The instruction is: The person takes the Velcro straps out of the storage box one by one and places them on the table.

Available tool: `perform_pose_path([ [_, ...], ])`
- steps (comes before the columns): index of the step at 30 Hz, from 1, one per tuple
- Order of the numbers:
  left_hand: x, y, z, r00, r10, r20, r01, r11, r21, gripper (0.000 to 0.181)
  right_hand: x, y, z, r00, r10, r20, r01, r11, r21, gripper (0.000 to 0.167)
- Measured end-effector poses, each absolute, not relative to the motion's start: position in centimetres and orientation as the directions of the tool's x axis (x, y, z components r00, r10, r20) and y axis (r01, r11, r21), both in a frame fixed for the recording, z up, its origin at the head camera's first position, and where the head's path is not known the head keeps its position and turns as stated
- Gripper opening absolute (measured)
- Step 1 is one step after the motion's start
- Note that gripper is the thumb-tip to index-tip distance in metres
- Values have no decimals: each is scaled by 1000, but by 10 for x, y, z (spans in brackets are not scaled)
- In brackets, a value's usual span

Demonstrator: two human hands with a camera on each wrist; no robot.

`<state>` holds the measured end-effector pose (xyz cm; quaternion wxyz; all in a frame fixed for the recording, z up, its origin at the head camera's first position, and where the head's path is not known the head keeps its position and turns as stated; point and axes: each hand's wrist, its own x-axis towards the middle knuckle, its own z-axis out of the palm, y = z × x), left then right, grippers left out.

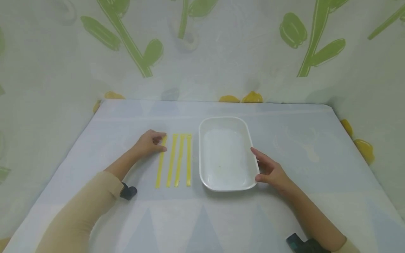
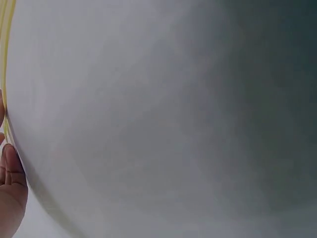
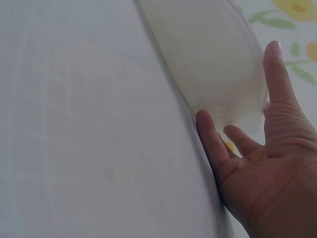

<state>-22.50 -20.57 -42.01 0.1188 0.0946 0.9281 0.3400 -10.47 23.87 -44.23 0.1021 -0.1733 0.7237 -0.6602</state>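
Several narrow yellow strips [image 1: 179,160] lie side by side on the table, each pointing away from me. My left hand [image 1: 148,143] is at the far end of the leftmost strip [image 1: 160,167], its thumb and index finger spread and touching it. Only some of the left hand's fingers [image 2: 14,171] show at the edge of the left wrist view, beside the yellow strip [image 2: 6,44]. A white rectangular tray [image 1: 202,154] stands right of the strips, with nothing in it. My right hand [image 1: 273,174] touches its right side with extended fingers; the right wrist view shows the fingers against the tray's outer wall [image 3: 213,64].
The table [image 1: 202,218] is covered by a pale cloth with blue-grey triangles. Behind it hangs a white backdrop [image 1: 237,59] with green leaves and yellow flowers. A dark wrist device [image 1: 128,192] is on the left wrist, another [image 1: 305,244] on the right.
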Motion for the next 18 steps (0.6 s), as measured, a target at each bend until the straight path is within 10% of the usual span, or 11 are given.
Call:
perform_pose_path([
  [18, -225, -197, -409, -952, 254, -172, 60, 706, 706, 69, -104, 230, -434, -933, -322, 159, -233, 208, -950, 75],
])
